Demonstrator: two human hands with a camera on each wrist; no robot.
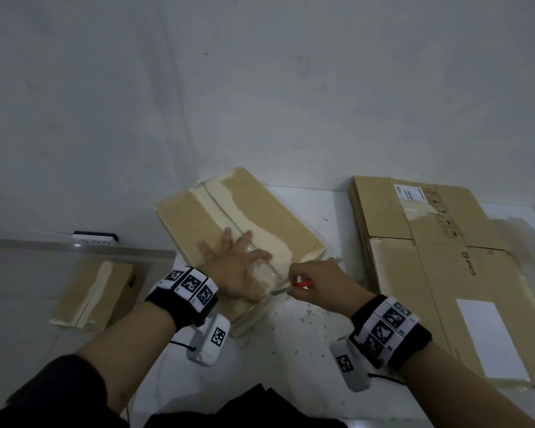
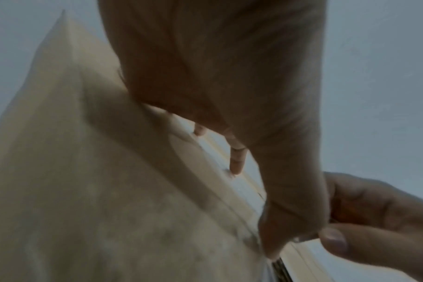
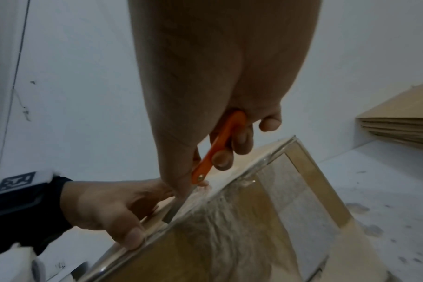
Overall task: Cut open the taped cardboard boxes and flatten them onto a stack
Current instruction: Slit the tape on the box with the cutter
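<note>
A taped cardboard box [image 1: 244,217] lies on the white table [image 1: 303,359], with clear tape along its middle seam. My left hand [image 1: 238,267] presses flat on the box top, fingers spread, thumb near the front edge [image 3: 131,238]. My right hand [image 1: 315,282] grips an orange-handled cutter [image 1: 301,284] [image 3: 220,150]. Its blade [image 1: 278,291] meets the taped seam at the box's near edge, right beside the left thumb. In the left wrist view the left hand's fingertips [image 2: 237,164] rest on the cardboard [image 2: 97,190].
A stack of flattened cardboard boxes [image 1: 439,267] [image 3: 403,126] lies at the right of the table. Another taped box [image 1: 96,291] sits on a lower surface to the left. A white wall rises just behind the table. Specks of debris dot the tabletop.
</note>
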